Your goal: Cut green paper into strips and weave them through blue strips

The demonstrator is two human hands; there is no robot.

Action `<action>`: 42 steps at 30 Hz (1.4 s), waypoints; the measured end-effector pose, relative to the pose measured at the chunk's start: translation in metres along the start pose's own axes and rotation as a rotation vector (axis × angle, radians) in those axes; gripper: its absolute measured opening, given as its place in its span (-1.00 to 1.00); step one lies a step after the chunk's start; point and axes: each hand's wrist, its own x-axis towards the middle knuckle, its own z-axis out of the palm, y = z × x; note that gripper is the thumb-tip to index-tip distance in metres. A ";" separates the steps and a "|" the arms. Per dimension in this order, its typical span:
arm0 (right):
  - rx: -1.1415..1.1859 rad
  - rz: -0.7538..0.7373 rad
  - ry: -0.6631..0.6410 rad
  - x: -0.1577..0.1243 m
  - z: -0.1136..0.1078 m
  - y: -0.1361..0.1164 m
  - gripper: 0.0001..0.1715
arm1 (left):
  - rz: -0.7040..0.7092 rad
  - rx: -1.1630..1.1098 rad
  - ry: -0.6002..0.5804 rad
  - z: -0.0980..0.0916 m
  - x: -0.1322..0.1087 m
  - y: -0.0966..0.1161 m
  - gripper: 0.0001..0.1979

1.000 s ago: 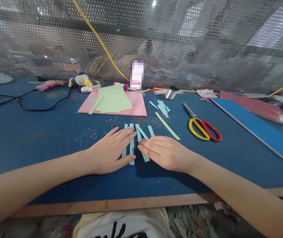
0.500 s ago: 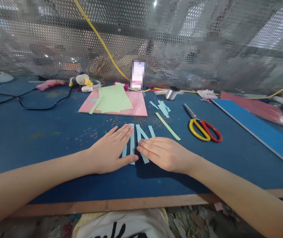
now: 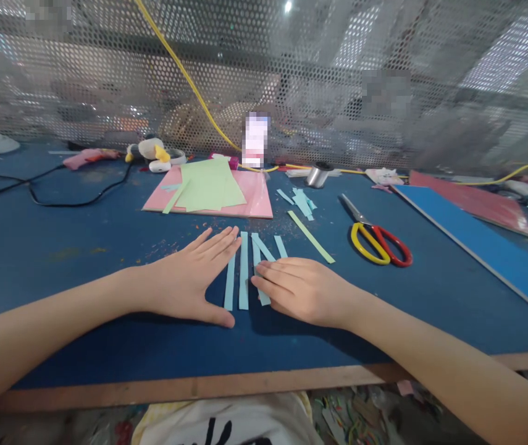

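Note:
Several light blue paper strips [image 3: 244,278] lie roughly upright side by side on the blue table. My left hand [image 3: 189,275] rests flat on the left of them, thumb spread apart from the fingers, its fingertips by the top of the leftmost strip [image 3: 229,287]. Over the right-hand strips lies my right hand [image 3: 303,287], palm down with fingers stretched out and held close together. Its fingertips touch a strip [image 3: 264,295] and cover part of a slanted one [image 3: 265,248]. Another short blue strip [image 3: 281,246] shows beyond its knuckles. Nothing is visibly gripped in either hand.
A light green strip [image 3: 310,237] and scissors [image 3: 368,235] with yellow and red handles lie to the right. Behind are green paper [image 3: 210,184] on a pink sheet [image 3: 262,201], blue scraps [image 3: 304,203], a wire spool [image 3: 318,175] and a phone [image 3: 255,139]. A blue board [image 3: 477,241] lies far right.
My left hand has slid left off the strips, its thumb spreading wider and uncovering the two left strips. My right hand stays nearly in place. The view has shifted slightly.

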 end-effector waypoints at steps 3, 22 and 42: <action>-0.013 0.000 -0.007 0.000 0.000 -0.001 -0.68 | -0.021 -0.005 -0.026 0.003 0.004 0.002 0.14; 0.405 0.468 -0.013 -0.007 -0.017 0.027 -0.84 | 0.256 -0.103 0.056 -0.004 0.008 0.024 -0.19; 0.523 0.329 -0.375 -0.030 -0.033 0.045 -0.52 | 0.236 -0.137 -0.004 -0.001 0.010 0.023 -0.26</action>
